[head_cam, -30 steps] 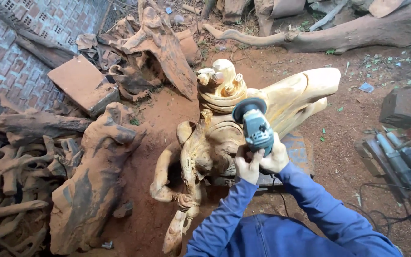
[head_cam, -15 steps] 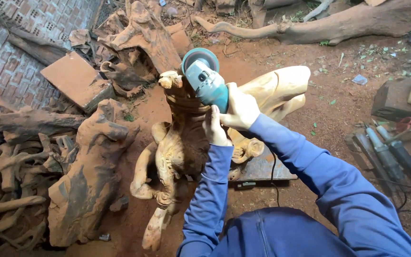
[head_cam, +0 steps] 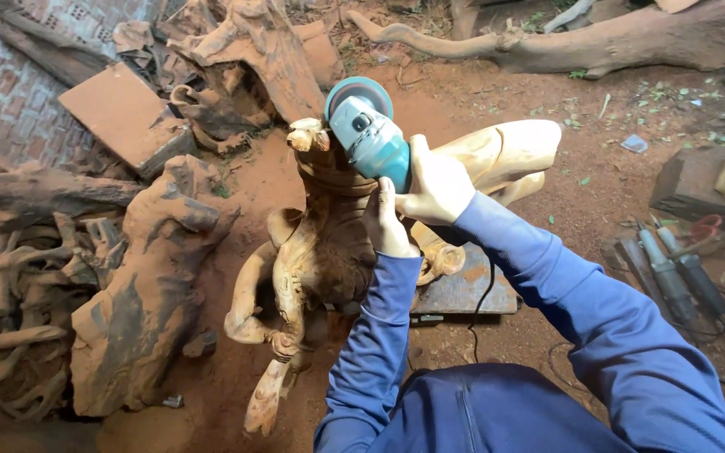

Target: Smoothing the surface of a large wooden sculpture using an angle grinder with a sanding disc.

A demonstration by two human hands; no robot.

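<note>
A tall carved wooden sculpture (head_cam: 312,252) stands on red earth in the middle of the head view. My right hand (head_cam: 438,186) grips the body of a teal angle grinder (head_cam: 367,134), whose disc sits at the top of the carving. My left hand (head_cam: 388,222) rests just under the grinder, against its rear and the carving. Both arms wear blue sleeves. A black cord (head_cam: 484,289) runs down from the grinder.
Large rough root stumps (head_cam: 144,285) and twisted roots lie to the left. A flat board (head_cam: 119,109) leans at the upper left near a brick wall. A long log (head_cam: 597,42) crosses the top. Several power tools (head_cam: 673,273) lie at the right.
Both hands lifted the grinder from the carving's lower right side up to its top. The view shifted so the carving sits lower and closer.
</note>
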